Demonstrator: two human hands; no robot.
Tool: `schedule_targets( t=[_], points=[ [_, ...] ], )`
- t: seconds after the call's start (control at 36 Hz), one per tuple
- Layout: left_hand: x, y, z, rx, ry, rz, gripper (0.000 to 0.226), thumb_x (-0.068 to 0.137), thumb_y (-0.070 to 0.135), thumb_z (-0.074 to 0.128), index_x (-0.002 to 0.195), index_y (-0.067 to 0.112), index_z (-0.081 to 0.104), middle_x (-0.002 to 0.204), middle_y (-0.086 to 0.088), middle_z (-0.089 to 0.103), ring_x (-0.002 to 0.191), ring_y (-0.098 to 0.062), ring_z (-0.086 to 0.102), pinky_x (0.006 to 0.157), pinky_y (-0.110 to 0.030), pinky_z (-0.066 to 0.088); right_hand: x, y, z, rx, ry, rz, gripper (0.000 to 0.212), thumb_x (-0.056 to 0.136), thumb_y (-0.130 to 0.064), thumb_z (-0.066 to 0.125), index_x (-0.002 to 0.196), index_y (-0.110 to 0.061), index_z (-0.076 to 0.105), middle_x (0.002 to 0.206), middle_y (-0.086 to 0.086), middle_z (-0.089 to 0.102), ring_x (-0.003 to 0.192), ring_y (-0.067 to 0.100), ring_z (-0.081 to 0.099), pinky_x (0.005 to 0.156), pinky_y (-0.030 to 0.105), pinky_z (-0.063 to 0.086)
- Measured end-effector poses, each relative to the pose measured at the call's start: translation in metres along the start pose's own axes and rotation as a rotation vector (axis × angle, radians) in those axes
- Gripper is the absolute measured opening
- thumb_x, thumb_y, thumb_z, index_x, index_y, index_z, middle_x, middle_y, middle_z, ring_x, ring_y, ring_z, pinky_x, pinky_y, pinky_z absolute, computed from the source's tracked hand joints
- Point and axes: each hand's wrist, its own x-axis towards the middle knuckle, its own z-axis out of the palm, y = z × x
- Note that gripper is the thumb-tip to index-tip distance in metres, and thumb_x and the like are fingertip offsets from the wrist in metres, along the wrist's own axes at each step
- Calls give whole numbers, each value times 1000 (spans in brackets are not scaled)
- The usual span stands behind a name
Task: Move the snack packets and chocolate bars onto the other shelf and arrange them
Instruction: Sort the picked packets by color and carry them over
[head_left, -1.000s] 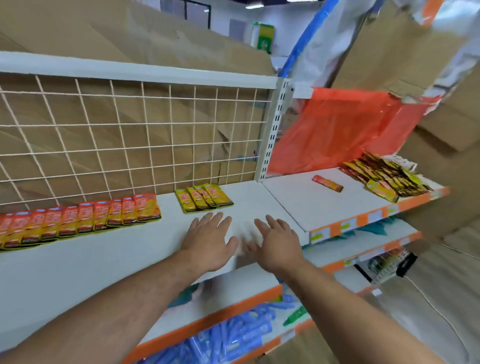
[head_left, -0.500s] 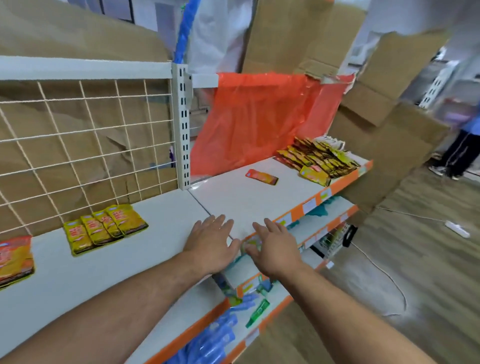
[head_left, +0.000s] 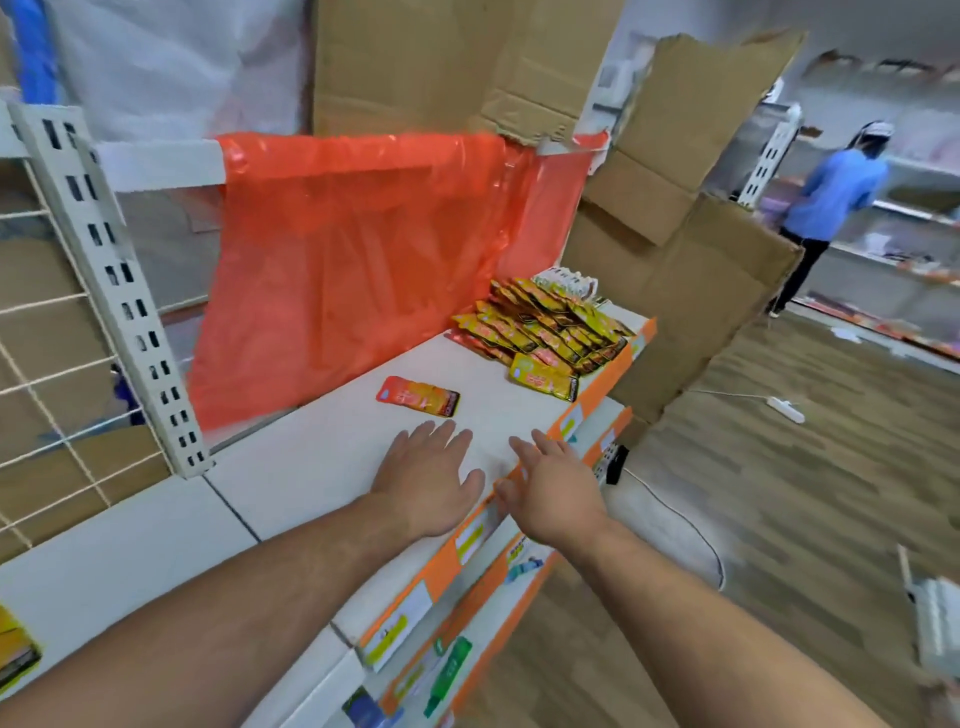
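My left hand (head_left: 434, 480) hovers flat over the white right-hand shelf (head_left: 322, 467), fingers spread, holding nothing. My right hand (head_left: 550, 493) is beside it over the shelf's orange front edge, also empty with fingers apart. A single orange snack packet (head_left: 418, 396) lies on the shelf just beyond my left fingertips. At the shelf's far end sits a heap of yellow and orange snack packets (head_left: 545, 338), with a white box (head_left: 566, 283) behind it. One yellow packet (head_left: 15, 652) shows at the far left edge on the left-hand shelf.
An orange plastic sheet (head_left: 374, 260) hangs behind the shelf, cardboard (head_left: 675, 249) stands past its end. A slotted upright post (head_left: 119, 291) and wire grid (head_left: 47, 374) divide the shelves. Lower shelves (head_left: 467, 623) hold goods. A person in blue (head_left: 826, 208) stands far right. A cable and power strip (head_left: 784, 408) lie on the floor.
The view has swung right from the left-hand shelf to the right-hand one. Both open hands moved right with it, now close to the lone orange packet.
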Motion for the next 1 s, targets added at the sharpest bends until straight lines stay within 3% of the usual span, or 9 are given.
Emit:
schedule_targets(
  t=[0.39, 0.5, 0.58, 0.67, 0.78, 0.89, 1.0],
  points=[
    [105, 31, 18, 56, -12, -9, 71, 93, 59, 25, 155, 25, 25, 162, -2, 24, 149, -24, 18, 120, -40, 17, 89, 73, -7, 47, -1, 19, 67, 96, -53, 48, 155, -26, 30, 163, 6, 23, 147, 29, 23, 118, 45, 27],
    [130, 29, 23, 61, -24, -148, 67, 98, 56, 33, 155, 23, 23, 162, -10, 21, 149, -31, 16, 120, -42, 16, 127, 94, -10, 47, -19, -21, 67, 96, -52, 49, 153, -21, 32, 160, 8, 28, 146, 29, 25, 118, 45, 27],
    [142, 22, 27, 89, -38, -314, 73, 95, 59, 31, 153, 15, 25, 152, -19, 32, 142, -38, 25, 115, -45, 26, 156, 104, -11, 33, -29, -51, 66, 93, -52, 50, 148, -17, 36, 155, 10, 33, 143, 31, 29, 117, 43, 28],
    [148, 15, 33, 122, -45, -423, 76, 90, 62, 26, 145, 10, 35, 139, -15, 45, 132, -37, 36, 109, -44, 35, 181, 109, -11, -20, -35, -110, 64, 91, -55, 49, 139, -14, 44, 146, 10, 44, 135, 32, 38, 112, 42, 33],
    [148, 7, 38, 101, 7, -438, 72, 82, 63, 14, 115, 15, 58, 117, -3, 61, 120, -27, 47, 100, -40, 42, 201, 103, -6, -113, -86, -241, 60, 91, -58, 45, 130, -13, 52, 132, 12, 54, 125, 34, 47, 107, 43, 36],
    [137, 11, 34, -38, 84, -495, 45, 85, 53, 29, 87, 21, 61, 98, 2, 65, 103, -22, 56, 87, -36, 46, 206, 87, 0, -169, -104, -402, 55, 92, -54, 46, 133, -18, 53, 136, 11, 53, 129, 33, 41, 107, 44, 32],
    [124, 15, 30, -215, 163, -623, 31, 86, 42, 43, 99, 28, 67, 107, 8, 67, 101, -19, 61, 95, -42, 44, 208, 71, 3, -132, -103, -524, 49, 93, -51, 49, 127, -18, 55, 132, 10, 55, 129, 32, 42, 104, 43, 39]
  ],
)
